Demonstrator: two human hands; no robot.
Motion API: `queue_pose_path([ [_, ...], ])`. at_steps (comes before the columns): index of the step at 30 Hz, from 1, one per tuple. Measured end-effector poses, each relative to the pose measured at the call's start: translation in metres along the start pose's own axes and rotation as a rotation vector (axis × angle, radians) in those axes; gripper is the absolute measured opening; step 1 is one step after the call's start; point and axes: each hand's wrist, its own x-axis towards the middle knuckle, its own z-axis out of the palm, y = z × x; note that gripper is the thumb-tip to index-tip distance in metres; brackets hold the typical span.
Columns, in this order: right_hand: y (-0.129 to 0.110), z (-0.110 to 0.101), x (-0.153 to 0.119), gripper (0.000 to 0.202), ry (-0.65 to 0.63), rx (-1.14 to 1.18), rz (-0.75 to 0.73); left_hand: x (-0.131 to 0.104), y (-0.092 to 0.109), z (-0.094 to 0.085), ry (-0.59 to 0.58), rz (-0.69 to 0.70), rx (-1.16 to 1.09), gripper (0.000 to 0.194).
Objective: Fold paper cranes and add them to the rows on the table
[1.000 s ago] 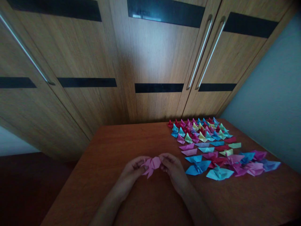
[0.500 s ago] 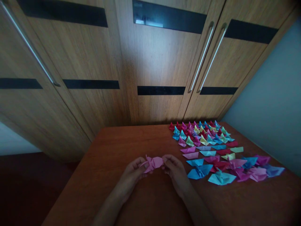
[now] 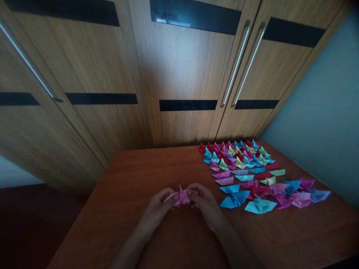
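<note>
Nearest, the left hand [image 3: 159,203] and right hand [image 3: 204,201] meet over the surface [image 3: 134,179], fingertips pinching a pink paper piece [image 3: 181,195] from either side. It sits between the two hands, held just above the wood, creased but, as I judge it, not yet finished. Just right of the right hand lie larger folded figures [image 3: 260,205]; beyond them, rows of small finished paper shapes [image 3: 238,157] suggest most of the folding is done. Wardrobe doors [image 3: 182,74] stand behind.

Home room: wardrobe doors [image 3: 179,74], table [image 3: 134,175]
</note>
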Motion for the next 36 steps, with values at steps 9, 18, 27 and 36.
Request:
queue_pose_path([
  [9, 0.000, 0.000, 0.000, 0.027, -0.038, 0.226, 0.001, -0.003, -0.007, -0.001, -0.080, -0.009, -0.301, 0.025],
  [18, -0.002, -0.002, 0.001, 0.023, 0.043, 0.244, -0.043, -0.003, -0.007, -0.010, -0.040, -0.032, -0.227, 0.024],
  [27, 0.003, -0.005, 0.004, 0.031, 0.160, -0.136, -0.168, -0.001, -0.005, -0.008, -0.004, -0.059, -0.164, 0.029],
  [36, -0.006, 0.001, -0.010, 0.017, 0.346, -0.708, -0.704, 0.007, -0.008, -0.007, 0.156, -0.069, 0.133, 0.039],
])
